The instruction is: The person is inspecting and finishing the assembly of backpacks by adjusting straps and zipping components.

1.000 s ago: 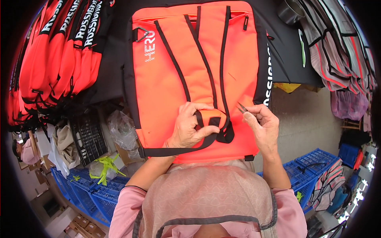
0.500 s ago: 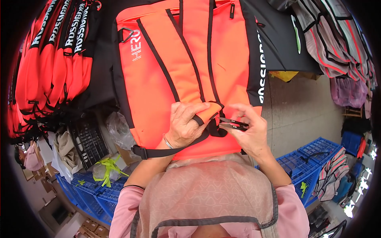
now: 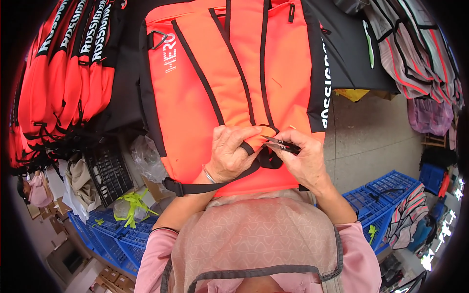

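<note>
A bright orange-red backpack [image 3: 183,122] with black sides lies in front of me, its padded shoulder straps [image 3: 222,80] uppermost. My left hand [image 3: 229,152] is closed around the lower end of a shoulder strap, folding its black-edged tip upward. In my right hand [image 3: 307,160] is a pair of thread snips [image 3: 289,147] with black handles. Their blades point left and reach the strap's tip, beside my left fingers. Whether they touch a thread is too small to tell. A black webbing strap with a buckle [image 3: 175,186] runs across the bag below my left hand.
Similar red and black bags [image 3: 63,93] hang at the far left. Grey pieces with red and black trim [image 3: 410,53] are piled at the far right. Blue plastic crates [image 3: 371,195] stand on both sides of me. Yellow-green strips [image 3: 132,207] lie on the left crate.
My right hand has moved slightly left and up, bringing the snips' blades to the strap's tip. Its fingers have closed in more. My left hand keeps its grip on the strap.
</note>
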`<action>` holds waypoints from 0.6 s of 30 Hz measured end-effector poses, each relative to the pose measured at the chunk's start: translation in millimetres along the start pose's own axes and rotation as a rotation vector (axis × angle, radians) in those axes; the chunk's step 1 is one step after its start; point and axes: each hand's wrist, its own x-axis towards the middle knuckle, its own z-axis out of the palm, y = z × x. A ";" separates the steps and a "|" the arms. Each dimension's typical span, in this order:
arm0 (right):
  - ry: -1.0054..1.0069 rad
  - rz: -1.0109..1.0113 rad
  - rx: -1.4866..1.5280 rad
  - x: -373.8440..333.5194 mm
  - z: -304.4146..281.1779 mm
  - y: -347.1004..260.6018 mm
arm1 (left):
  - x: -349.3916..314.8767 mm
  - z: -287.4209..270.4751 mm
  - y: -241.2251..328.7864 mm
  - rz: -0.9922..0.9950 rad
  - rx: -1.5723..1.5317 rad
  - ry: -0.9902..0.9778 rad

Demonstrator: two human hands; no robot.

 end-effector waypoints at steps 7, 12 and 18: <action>-0.110 0.196 0.139 10.2 -5.7 1.7 | 1.5 1.9 3.2 0.039 0.044 -0.059; -0.113 0.139 0.091 13.1 -8.3 -1.0 | 1.9 4.9 4.0 0.032 0.034 -0.101; 0.078 0.175 0.301 14.9 -27.0 -8.5 | 2.0 7.8 6.4 0.034 0.091 -0.063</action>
